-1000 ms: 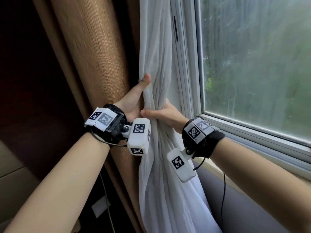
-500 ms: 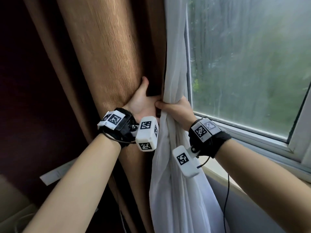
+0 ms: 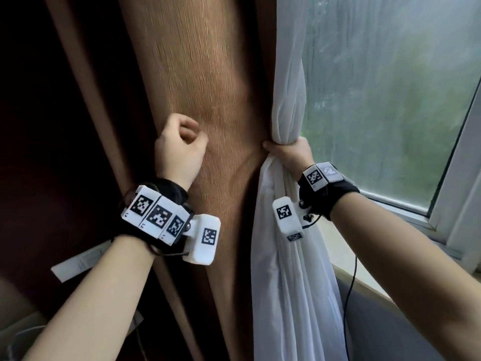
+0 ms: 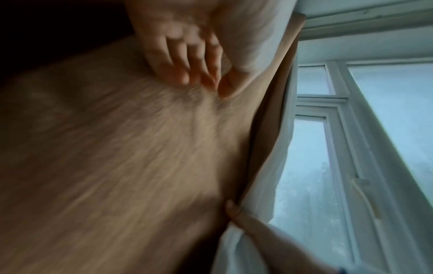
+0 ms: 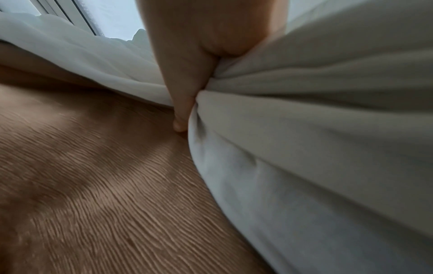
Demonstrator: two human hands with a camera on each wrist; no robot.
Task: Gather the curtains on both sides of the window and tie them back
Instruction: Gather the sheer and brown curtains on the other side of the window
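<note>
Two curtains in view, hanging side by side at the left of the window. One heavy brown curtain (image 3: pixel 208 100) of ribbed woven cloth, lying broad and mostly flat; one thin white sheer curtain (image 3: pixel 286 256), drawn into a bunch at its right edge, just beside the glass. Two hands. Left hand (image 3: pixel 179 152) against the brown cloth near its left side, fingers (image 4: pixel 180 74) curled, tips and thumb nipping a small pucker of the weave; view blurred. Right hand (image 3: pixel 294 156) wrapped round the gathered sheer, thumb (image 5: pixel 180 118) on the near side, tip touching the brown cloth; fabric cinched at the grip, flaring loose below. The two hands level, well apart, brown cloth between them. One white-framed window (image 3: pixel 463 152) at right, glass misted, green beyond; pale sill (image 3: pixel 364 285) under it. Two marker-tagged wrist units, one thin black cable (image 3: pixel 350 295) hanging from the right. Far left of room dark; a white strip (image 3: pixel 78 261) low there, unidentifiable.
</note>
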